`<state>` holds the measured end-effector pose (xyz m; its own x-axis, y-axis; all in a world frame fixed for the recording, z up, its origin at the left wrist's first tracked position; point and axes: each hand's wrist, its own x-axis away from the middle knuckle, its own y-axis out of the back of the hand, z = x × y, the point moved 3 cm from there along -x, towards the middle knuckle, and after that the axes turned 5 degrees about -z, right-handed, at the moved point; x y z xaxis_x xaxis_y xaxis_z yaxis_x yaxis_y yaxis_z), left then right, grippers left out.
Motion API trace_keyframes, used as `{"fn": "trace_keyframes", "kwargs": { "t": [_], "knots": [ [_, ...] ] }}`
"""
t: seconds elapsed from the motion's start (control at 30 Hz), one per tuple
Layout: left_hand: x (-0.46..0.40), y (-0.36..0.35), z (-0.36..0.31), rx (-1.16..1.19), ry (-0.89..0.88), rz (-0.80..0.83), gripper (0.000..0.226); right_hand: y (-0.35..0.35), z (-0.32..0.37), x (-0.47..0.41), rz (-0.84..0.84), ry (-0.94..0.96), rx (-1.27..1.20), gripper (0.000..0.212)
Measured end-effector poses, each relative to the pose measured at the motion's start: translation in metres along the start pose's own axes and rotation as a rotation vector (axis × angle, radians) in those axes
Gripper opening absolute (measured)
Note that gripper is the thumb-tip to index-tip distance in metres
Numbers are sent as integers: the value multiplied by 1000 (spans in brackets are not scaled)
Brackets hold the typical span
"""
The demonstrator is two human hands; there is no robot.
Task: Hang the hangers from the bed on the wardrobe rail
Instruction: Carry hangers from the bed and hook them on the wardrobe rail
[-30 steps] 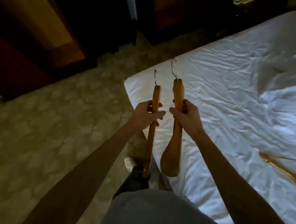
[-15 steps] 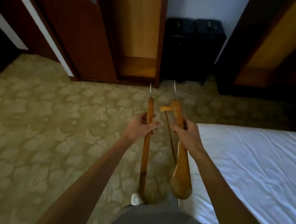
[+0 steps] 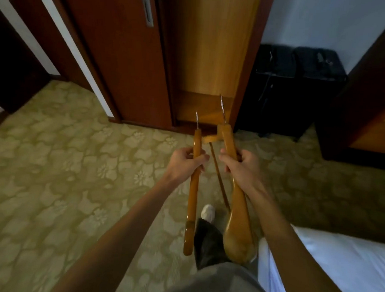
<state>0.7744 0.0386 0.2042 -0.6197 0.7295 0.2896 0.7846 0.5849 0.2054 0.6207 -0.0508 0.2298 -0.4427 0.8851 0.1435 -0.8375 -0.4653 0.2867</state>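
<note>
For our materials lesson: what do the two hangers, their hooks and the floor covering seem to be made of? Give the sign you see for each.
Hangers: probably wood with a glossy varnish, going by the amber colour and sheen.
Hooks: likely metal, thin and silvery.
Floor covering: seemingly carpet, matte, with a tonal floral pattern; pile is too blurred to confirm.

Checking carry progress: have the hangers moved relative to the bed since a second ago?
Yes. Both hangers, gripped in the hands, have left the bed and gone toward the wardrobe.
</note>
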Motion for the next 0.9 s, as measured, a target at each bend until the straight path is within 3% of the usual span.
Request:
{"fn": "trace_keyframes", "kwargs": {
  "t": [0.17, 0.47, 0.67, 0.9],
  "knots": [
    [-131, 20, -59, -36, -27, -99, 18, -35, 54, -143, 26, 56, -21, 3],
    [-314, 68, -141, 23, -115, -205, 14, -98, 137, -335, 113, 82, -3, 10],
    [-430, 106, -178, 28, -150, -169, 13, -157, 178, -439, 126, 84, -30, 11],
    [-591, 166, -240, 11, -270, -79, 18, -226, 237, -581, -28, 90, 1, 10]
  ]
}}
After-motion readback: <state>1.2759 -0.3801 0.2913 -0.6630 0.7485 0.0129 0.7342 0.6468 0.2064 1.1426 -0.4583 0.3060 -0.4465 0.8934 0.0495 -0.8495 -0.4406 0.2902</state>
